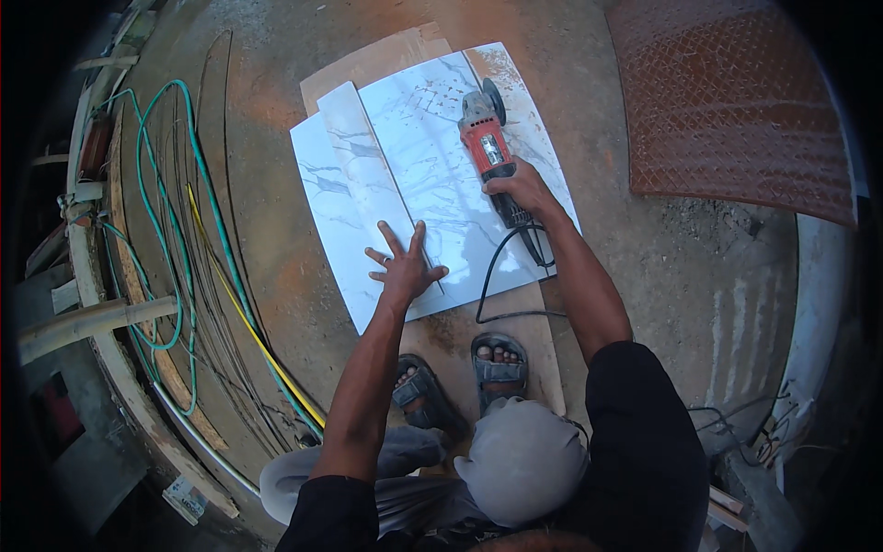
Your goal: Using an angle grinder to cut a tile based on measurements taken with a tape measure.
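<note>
In my right hand point(524, 187) is a red and black angle grinder point(486, 145), its disc at the far end near the right side of a white marbled tile point(441, 138). Whether the disc touches the tile I cannot tell. My left hand point(405, 265) lies with fingers spread on a narrow marbled strip point(354, 138), which rests lengthwise on the tile and covers part of it. A thin dark line runs along the strip's right edge. From the grinder's rear a black cord point(492, 276) loops down over the tile's near edge.
Brown board point(377, 60) shows beneath the tile, far and near. Green hose point(198, 147) and a yellow cable point(230, 267) lie along the left, beside timber point(120, 368). A brown textured sheet point(736, 110) occupies the far right. My sandalled feet point(498, 359) stand at the tile's near edge.
</note>
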`<state>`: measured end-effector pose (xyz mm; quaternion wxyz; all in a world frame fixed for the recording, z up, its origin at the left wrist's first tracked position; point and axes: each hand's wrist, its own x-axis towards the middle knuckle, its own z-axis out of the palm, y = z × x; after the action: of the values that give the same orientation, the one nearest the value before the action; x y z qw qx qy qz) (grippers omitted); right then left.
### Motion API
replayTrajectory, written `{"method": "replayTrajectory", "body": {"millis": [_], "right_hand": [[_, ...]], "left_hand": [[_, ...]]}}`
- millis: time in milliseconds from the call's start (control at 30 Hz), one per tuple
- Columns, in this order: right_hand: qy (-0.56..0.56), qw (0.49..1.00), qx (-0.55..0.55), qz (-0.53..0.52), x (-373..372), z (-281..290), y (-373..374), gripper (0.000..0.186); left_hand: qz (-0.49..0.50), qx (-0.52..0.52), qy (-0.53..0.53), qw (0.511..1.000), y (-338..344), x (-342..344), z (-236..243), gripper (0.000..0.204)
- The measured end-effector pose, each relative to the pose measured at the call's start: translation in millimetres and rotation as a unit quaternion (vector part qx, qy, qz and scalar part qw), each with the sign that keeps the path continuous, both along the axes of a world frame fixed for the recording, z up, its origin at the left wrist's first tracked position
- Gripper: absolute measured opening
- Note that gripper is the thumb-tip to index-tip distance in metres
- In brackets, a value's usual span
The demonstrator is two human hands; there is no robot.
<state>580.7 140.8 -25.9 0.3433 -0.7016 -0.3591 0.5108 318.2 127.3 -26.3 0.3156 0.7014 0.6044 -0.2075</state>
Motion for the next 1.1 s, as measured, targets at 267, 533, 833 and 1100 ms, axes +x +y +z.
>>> {"method": "replayTrajectory", "body": {"millis": [267,533,833,1100], "right_hand": [[0.034,0.999,-0.032,0.017,7.0,0.6,31.5,0.052],[0.011,1.0,-0.015,0.009,-0.8,-0.9,-7.4,0.054],[0.026,1.0,0.004,-0.002,-11.9,-1.7,-74.7,0.059],[0.031,0.999,0.003,-0.006,-4.1,-5.7,-18.8,0.052]], "left_hand": [[0.001,0.001,-0.006,1.0,-0.4,0.5,0.6,0.101],[-0.016,-0.007,0.012,1.0,0.7,0.0,0.6,0.105],[-0.013,0.004,0.009,1.0,0.9,-2.5,-0.8,0.106],[-0.005,0.004,0.004,1.0,0.8,-3.0,-1.3,0.105]]}}
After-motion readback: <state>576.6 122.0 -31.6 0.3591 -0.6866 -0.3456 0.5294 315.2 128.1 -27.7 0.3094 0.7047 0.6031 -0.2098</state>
